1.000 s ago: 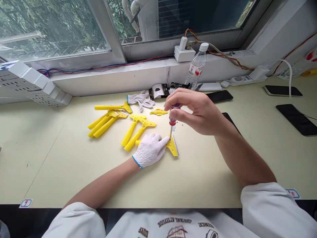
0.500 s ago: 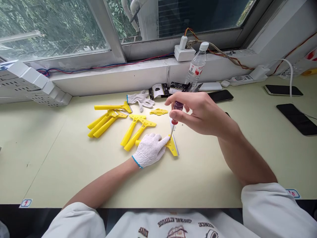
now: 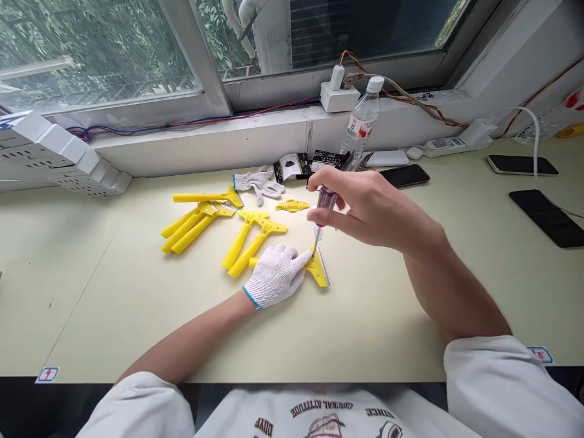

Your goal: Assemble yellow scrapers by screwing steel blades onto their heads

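Observation:
My left hand [image 3: 277,275], in a white knit glove with a blue cuff edge, is closed over the handle of a yellow scraper [image 3: 318,269] and holds it down on the table. The scraper's wide head and metal blade edge point right. My bare right hand [image 3: 365,204] grips a screwdriver [image 3: 326,198] by its purple handle, thumb and fingers around it. The shaft slants down, and its tip meets the scraper's head beside my left fingertips. Two yellow scrapers [image 3: 255,240] lie just left of the glove, and several more [image 3: 198,219] are piled farther left.
A loose yellow plate [image 3: 292,206] and a spare white glove [image 3: 259,184] lie beyond my hands. Black-and-white packaging [image 3: 292,166], a plastic bottle [image 3: 361,118] and a phone [image 3: 405,176] stand or lie along the back. Another phone [image 3: 547,219] is at the right, white boxes [image 3: 64,152] at the left.
The fingers of my right hand have shifted around the screwdriver handle, with the thumb now lower and over the red collar. My left hand and the scraper have stayed put.

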`<action>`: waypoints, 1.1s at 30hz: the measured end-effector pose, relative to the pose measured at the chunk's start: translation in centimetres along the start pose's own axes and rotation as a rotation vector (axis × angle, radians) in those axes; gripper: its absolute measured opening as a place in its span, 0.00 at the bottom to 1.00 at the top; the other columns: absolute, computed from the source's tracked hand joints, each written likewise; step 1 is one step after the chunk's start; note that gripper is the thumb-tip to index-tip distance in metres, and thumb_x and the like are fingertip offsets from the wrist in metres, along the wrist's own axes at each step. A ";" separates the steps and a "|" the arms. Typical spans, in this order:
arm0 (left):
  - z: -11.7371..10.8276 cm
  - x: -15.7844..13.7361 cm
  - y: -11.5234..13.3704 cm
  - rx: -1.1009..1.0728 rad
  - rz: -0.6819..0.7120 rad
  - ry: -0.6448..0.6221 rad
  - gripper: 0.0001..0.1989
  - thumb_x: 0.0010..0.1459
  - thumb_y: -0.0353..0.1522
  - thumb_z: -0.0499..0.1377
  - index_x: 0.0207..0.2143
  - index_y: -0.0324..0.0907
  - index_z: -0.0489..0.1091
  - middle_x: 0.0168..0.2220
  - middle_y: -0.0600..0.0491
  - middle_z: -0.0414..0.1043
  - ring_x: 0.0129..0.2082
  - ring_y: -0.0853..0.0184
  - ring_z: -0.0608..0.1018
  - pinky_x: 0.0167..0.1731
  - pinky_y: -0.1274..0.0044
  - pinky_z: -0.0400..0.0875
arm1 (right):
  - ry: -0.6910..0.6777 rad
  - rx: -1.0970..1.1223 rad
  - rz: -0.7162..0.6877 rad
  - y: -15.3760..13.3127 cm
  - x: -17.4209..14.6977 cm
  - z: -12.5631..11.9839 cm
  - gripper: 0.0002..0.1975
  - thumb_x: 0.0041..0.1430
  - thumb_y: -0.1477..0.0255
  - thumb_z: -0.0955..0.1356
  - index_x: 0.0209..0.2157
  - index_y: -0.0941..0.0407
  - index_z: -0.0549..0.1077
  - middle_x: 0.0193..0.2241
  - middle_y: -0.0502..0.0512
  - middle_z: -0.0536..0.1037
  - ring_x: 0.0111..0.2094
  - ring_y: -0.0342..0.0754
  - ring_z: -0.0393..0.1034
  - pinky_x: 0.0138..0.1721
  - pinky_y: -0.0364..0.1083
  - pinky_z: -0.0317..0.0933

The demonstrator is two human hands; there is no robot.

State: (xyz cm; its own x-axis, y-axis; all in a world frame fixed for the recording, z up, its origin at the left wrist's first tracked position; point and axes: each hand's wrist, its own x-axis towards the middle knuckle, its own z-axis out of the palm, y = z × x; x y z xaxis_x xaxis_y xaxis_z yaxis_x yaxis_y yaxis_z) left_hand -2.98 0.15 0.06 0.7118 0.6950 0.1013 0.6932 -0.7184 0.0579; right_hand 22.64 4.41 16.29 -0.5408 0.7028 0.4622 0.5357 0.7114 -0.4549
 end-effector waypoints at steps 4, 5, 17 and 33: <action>0.0 0.1 -0.1 0.015 0.015 -0.014 0.25 0.76 0.37 0.51 0.71 0.49 0.68 0.48 0.45 0.76 0.42 0.53 0.76 0.40 0.62 0.70 | -0.004 0.063 0.023 0.6 0.0 0.3 0.14 0.71 0.69 0.71 0.56 0.52 0.72 0.34 0.50 0.82 0.33 0.50 0.74 0.37 0.48 0.65; 0.0 0.1 -0.1 0.014 0.016 -0.014 0.24 0.76 0.37 0.51 0.71 0.49 0.68 0.47 0.45 0.76 0.42 0.53 0.76 0.40 0.62 0.70 | 0.009 0.105 0.037 0.7 0.1 0.2 0.17 0.70 0.69 0.73 0.57 0.51 0.71 0.35 0.50 0.83 0.34 0.50 0.75 0.37 0.48 0.66; 0.3 0.1 -0.2 -0.016 0.029 0.007 0.23 0.76 0.37 0.51 0.68 0.49 0.70 0.47 0.46 0.77 0.42 0.54 0.76 0.40 0.63 0.70 | 0.325 0.484 0.183 3.8 0.5 -2.0 0.20 0.63 0.55 0.79 0.48 0.49 0.75 0.38 0.55 0.84 0.39 0.55 0.81 0.32 0.52 0.72; -1.7 1.7 1.2 -0.921 -0.255 0.181 0.15 0.75 0.41 0.57 0.43 0.43 0.80 0.38 0.53 0.83 0.37 0.64 0.83 0.42 0.72 0.78 | 0.444 0.567 0.228 5.6 1.0 -2.5 0.22 0.58 0.58 0.83 0.46 0.53 0.77 0.34 0.59 0.86 0.33 0.52 0.81 0.26 0.49 0.68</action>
State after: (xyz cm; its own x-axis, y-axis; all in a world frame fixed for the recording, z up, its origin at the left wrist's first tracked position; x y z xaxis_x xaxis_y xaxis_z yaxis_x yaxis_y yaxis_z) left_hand -1.17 0.40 1.99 0.4714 0.8731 0.1246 0.4094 -0.3418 0.8459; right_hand 26.74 9.06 16.15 -0.0802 0.8515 0.5181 0.1223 0.5243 -0.8427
